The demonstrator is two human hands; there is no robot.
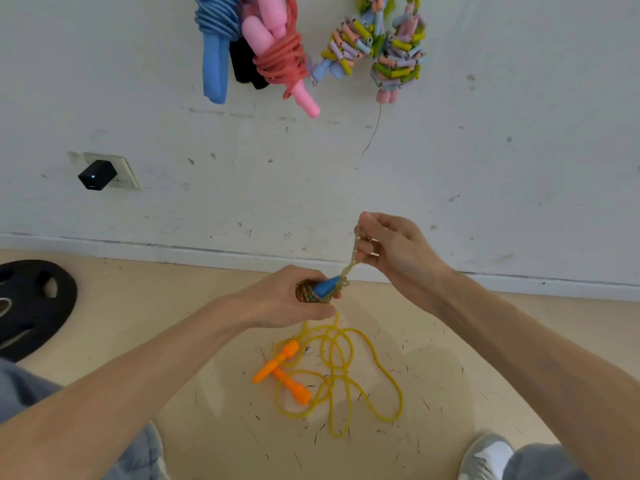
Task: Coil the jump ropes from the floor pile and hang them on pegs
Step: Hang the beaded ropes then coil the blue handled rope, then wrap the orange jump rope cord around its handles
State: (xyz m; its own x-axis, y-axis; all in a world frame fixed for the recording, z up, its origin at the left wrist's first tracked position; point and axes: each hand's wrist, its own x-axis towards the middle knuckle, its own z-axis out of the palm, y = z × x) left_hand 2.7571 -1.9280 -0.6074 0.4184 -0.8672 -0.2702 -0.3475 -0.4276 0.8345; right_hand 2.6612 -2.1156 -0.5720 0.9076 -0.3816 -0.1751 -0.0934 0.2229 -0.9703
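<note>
Head view, single entry. Left hand (287, 296): fingers curled round a small wound bundle of speckled braided jump rope (304, 293), with the rope's blue handle (323, 287) poking out of the fist toward the right. It is held in the air above the floor (138, 306), near the floor's far edge at the skirting. Right hand (391, 251): raised higher and just to the right, thumb and fingers pinching the free strand (353, 258) of the same rope. The strand runs down and left from the pinch to the bundle. Yellow jump rope (332, 375): in loose, overlapping loops on the floor below both hands, with its two orange handles (275, 368) crossed at the left side of the loops. Wall (519, 133), upper part, left to right: a blue coiled rope (216, 39) with its blue handle hanging down; black handles (244, 64) behind it; a red coiled rope (282, 60) with pink handles; two pastel beaded ropes (346, 43) and (400, 53) bunched side by side. Their tops are cut off by the frame edge. Wall, lower left: a socket plate carrying a black plug-in adapter (97, 174). Floor, left edge: a black weight plate (31, 306) lying flat. Floor, bottom right: a grey shoe (485, 459).
</note>
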